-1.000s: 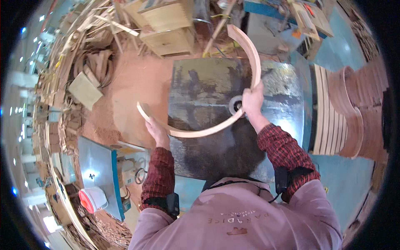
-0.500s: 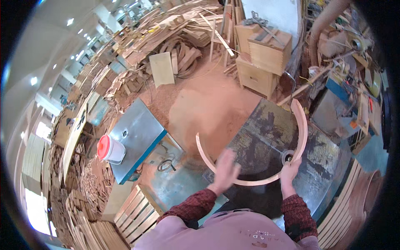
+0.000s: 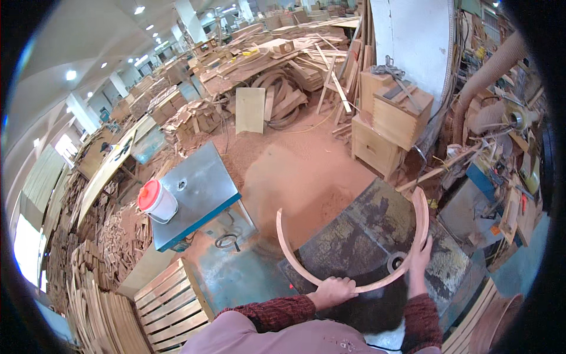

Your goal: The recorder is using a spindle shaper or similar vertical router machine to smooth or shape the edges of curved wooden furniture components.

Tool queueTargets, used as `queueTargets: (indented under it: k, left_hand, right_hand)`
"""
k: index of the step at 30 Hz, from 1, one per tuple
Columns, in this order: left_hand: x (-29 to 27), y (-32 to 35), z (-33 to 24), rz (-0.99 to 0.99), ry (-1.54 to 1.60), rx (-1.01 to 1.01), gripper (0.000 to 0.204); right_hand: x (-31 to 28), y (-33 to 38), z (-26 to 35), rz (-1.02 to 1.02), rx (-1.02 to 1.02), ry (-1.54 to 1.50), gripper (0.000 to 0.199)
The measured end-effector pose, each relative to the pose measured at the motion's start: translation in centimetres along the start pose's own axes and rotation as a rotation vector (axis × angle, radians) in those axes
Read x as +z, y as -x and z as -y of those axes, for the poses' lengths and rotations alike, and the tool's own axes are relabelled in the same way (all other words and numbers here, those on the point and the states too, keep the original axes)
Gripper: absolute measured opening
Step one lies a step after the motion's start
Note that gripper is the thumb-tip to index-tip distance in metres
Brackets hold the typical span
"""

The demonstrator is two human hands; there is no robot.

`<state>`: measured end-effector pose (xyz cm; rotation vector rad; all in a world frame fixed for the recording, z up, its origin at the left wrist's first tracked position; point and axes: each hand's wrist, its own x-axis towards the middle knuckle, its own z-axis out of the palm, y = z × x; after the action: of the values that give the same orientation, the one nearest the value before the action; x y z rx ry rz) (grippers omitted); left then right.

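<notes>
Both hands, left hand (image 3: 333, 291) and right hand (image 3: 420, 259), closed on a pale curved wooden strip (image 3: 348, 282), each grip steadying it flat against the dark metal worktop (image 3: 354, 236).

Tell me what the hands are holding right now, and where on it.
Both grip one curved wooden strip: left hand on its lower arc, right hand further round near the spindle.

Woodworking workshop, sawdust-covered floor (image 3: 295, 171), stacked timber offcuts (image 3: 277, 65), metal machine tables (image 3: 197, 189), wooden crates (image 3: 392, 118)
</notes>
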<state>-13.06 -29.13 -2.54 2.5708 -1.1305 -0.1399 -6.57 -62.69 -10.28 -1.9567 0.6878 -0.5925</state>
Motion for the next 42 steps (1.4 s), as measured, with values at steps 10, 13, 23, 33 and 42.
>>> queueTargets:
  k: [10, 13, 23, 33, 42]
  left_hand:
    - [-1.9, -0.6, -0.1, 0.216, 0.097, -0.048, 0.033]
    - [-1.6, 1.2, 1.4, 0.196, 0.086, -0.007, 0.035]
    - [-3.8, 6.8, 6.4, 0.291, 0.074, 0.103, 0.033]
    - [-3.6, 9.7, 5.0, 0.216, 0.143, 0.165, 0.025]
    - [-1.8, 10.0, 3.3, 0.341, 0.136, -0.013, 0.019]
  right_hand:
    - [3.3, -13.7, 0.7, 0.442, -0.131, -0.209, 0.061]
    - [3.3, -10.9, 3.5, 0.439, -0.035, -0.176, 0.059]
    - [1.0, -1.3, 3.6, 0.223, 0.012, -0.077, 0.056]
    - [0.1, 6.8, 4.5, 0.101, 0.042, 0.014, 0.059]
    - [-2.3, 12.4, 12.7, 0.086, -0.168, -0.261, 0.075]
